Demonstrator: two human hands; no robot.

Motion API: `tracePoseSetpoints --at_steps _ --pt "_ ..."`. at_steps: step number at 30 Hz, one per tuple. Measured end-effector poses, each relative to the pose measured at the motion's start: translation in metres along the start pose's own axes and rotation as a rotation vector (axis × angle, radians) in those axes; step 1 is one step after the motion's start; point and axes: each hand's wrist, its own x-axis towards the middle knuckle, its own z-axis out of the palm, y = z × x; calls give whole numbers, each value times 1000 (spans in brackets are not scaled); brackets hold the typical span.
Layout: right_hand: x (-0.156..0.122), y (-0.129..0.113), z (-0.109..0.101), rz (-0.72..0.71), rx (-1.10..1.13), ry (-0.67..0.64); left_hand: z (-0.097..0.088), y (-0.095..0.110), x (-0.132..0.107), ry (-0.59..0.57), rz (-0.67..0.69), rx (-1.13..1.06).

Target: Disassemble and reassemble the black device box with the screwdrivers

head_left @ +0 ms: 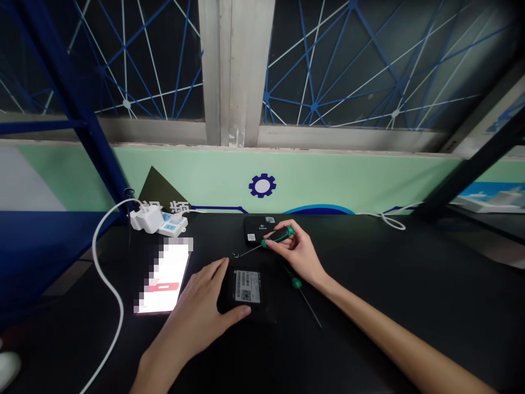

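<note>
My right hand (302, 253) is closed around a screwdriver (279, 236) with a green and black handle. Its thin shaft slants down to the left, the tip beside some small metal bits (235, 255) that look like screws. My left hand (200, 298) grips the left side of a flat black hard drive (248, 287) with a white printed label, fingers at the far edge and thumb at the near edge. A second screwdriver (308, 304) with a green collar lies below my right hand, its handle partly hidden.
Behind the drive lies a black case (255, 229) with stickers. A lit phone or tablet screen (166, 279), partly pixelated, is left of my left hand. A white power strip (172, 224) with plugs sits at the back left, its white cable (107, 279) curving forward. A wall closes the back.
</note>
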Motion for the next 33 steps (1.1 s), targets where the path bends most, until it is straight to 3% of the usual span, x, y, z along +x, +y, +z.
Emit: tracePoseSetpoints --at_steps 19,33 --pt "-1 3 2 -9 -28 18 -2 8 2 -47 -86 -18" --pt "6 -1 -9 -7 12 104 10 0 4 125 -46 6"
